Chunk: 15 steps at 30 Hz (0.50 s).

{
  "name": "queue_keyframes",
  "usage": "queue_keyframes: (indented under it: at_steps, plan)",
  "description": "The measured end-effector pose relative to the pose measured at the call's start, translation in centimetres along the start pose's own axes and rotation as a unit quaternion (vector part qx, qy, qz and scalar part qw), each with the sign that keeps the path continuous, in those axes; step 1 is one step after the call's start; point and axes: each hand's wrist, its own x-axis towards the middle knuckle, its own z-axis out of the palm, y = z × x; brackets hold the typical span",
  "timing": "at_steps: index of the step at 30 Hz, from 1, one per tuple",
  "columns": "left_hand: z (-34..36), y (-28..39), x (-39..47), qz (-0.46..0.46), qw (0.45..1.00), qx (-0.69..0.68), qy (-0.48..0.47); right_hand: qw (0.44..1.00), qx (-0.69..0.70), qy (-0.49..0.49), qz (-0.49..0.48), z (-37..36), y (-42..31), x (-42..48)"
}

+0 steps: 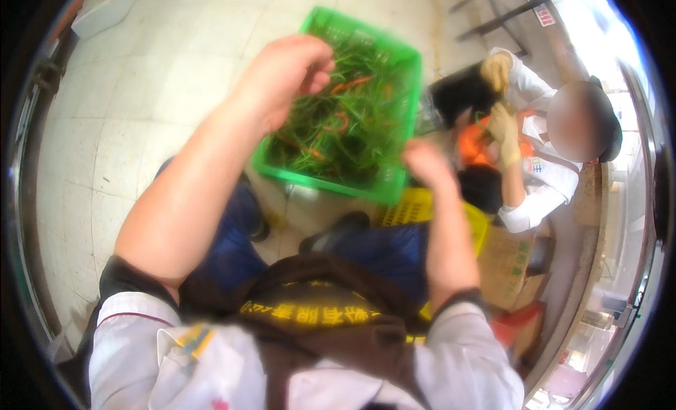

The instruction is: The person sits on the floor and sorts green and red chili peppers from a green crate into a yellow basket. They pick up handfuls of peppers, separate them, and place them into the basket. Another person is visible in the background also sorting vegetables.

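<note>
A green plastic crate (322,182) is in front of me, blurred along its right side. It holds a tangle of thin green leafy strands (364,103) with several orange-red strips or bits among them. Above the crate's left side is my left hand (301,66), its fingers curled inward. The hand covers the left rim there, so I cannot see whether it grips it. My right hand (429,162) is at the right rim, its fingers bent and smeared by motion. Whether those fingers close on the rim does not show.
Below the green crate stands a yellow plastic basket (412,205), partly hidden by my right arm. A cardboard box (501,270) lies further right. Beside it sits a co-worker in yellowish gloves (501,127), close to a black container (459,90). Tiled floor (148,82) extends left.
</note>
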Motion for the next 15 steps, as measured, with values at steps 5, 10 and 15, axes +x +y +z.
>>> queue_keyframes:
  at_steps: [5,10,15]
  plan:
    - [0.1,0.0,-0.5,0.006,1.0,-0.006,0.02,0.998,0.009,0.059,0.005,2.9,0.7,1.0]
    - [-0.3,0.0,-0.9,0.004,1.0,-0.01,0.025,0.959,0.269,-0.007,0.091,1.9,-0.4,2.0]
    - [-0.8,-1.0,-0.3,-0.006,1.0,0.006,-0.004,0.978,0.183,0.051,0.086,5.3,-1.1,6.2]
